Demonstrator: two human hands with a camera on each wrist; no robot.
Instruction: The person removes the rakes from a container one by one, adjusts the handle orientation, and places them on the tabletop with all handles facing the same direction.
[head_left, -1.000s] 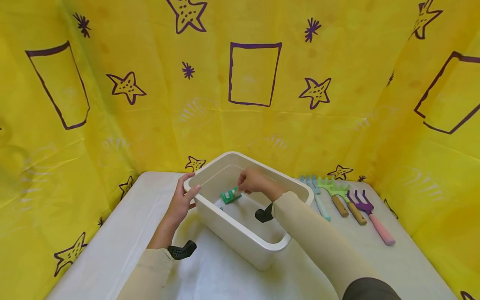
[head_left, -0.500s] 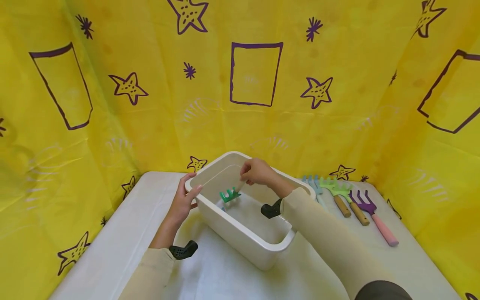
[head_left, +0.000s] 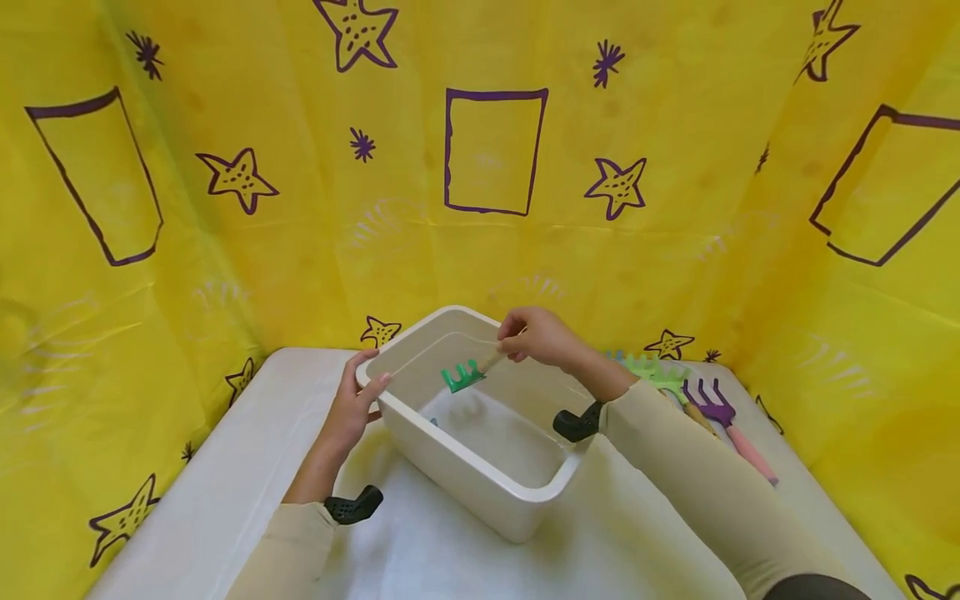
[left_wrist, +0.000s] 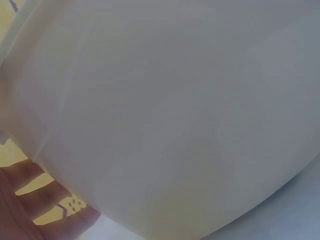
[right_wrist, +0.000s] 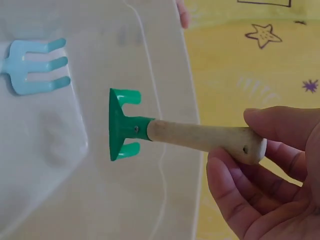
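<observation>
My right hand [head_left: 546, 337] pinches the end of the wooden handle of a small green hand rake [head_left: 463, 377] between thumb and fingers. In the right wrist view the rake's head [right_wrist: 117, 125] hangs inside a cream plastic tub [head_left: 465, 479], its short tines bent over. My left hand [head_left: 348, 417] grips the tub's left corner, thumb over the rim and fingers on the outside. A light blue hand fork [right_wrist: 37, 62] lies on the tub floor; only a small bit of it shows in the head view. The tub's outer wall fills most of the left wrist view.
Right of the tub, partly behind my right forearm, lie light green rakes [head_left: 652, 371] and a purple fork [head_left: 712, 408] with a pink handle. A white cloth [head_left: 420, 550] covers the table. Yellow patterned fabric [head_left: 315, 250] stands around the back and sides.
My right hand has lifted the green rake off the tub floor, moving up and to the right towards the far rim. The left hand keeps its hold on the tub's corner.
</observation>
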